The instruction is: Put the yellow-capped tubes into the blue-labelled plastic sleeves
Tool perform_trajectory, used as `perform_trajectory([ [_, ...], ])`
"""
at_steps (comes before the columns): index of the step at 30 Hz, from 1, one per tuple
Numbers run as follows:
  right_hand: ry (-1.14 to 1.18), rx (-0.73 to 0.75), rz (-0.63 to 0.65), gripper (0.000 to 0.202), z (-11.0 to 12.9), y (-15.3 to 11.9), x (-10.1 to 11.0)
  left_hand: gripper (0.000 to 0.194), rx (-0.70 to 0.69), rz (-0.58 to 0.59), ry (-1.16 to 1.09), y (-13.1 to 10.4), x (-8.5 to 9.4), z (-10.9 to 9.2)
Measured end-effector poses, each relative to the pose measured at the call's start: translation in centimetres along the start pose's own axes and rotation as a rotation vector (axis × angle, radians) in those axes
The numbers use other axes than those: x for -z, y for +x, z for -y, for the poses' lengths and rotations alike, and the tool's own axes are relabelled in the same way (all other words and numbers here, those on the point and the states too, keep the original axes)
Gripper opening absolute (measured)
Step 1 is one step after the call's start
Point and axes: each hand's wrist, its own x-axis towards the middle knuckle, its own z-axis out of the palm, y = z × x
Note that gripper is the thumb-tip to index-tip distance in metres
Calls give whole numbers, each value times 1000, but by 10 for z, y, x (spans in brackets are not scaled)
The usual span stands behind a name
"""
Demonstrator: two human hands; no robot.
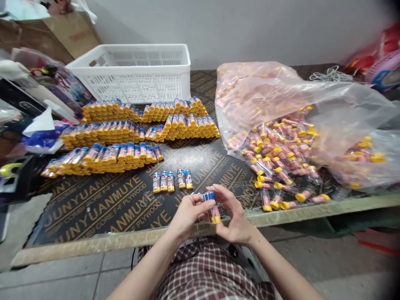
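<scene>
In front of my body, just over the table's near edge, I hold a small clear tube [215, 211] with pinkish contents, a blue top and a yellow cap at the bottom. My left hand [187, 213] pinches it near the blue end, thumb across the top. My right hand [233, 217] curls round its other side, thumb by the yellow cap and fingers near the blue end. Beyond my left hand lie two small groups of blue printed pieces [163, 182]; whether they are labels or labelled tubes I cannot tell.
Stacked rows of labelled tubes [109, 156] with yellow ends fill the left of the table [125, 196]. Behind them stands a white plastic basket [140, 81]. At right, loose unlabelled tubes [281, 162] spill from a clear plastic bag [259, 91]. A coiled cord [333, 75] lies at the back.
</scene>
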Motion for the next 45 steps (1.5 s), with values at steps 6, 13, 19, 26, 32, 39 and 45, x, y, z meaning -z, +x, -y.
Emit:
perform_trajectory([
  [6, 9, -11, -23, 91, -2, -1, -1, 29, -15, 18, -23, -1, -1, -2],
  [13, -57, 0, 23, 88, 1, 10, -7, 34, -62, -42, 36, -1, 9, -10],
  [19, -784, -107, -277, 52, -28, 4, 64, 40, -358, -757, 605, 2, 98, -61],
  [26, -1324, -210, -89, 29, -72, -23, 124, 40, -262, -912, 1215, 7, 146, -70],
  [32, -1372, -228, 44, 18, -75, -15, 128, 13, -521, -471, 1102, 13, 64, -24],
  [39, -1337, -235, 226, 8, -75, -11, 141, 8, -333, -368, 1145, 23, 36, 13],
  [45, -1037, -151, -100, 22, -46, 2, 125, 8, -423, -343, 1205, 20, 41, 15],
])
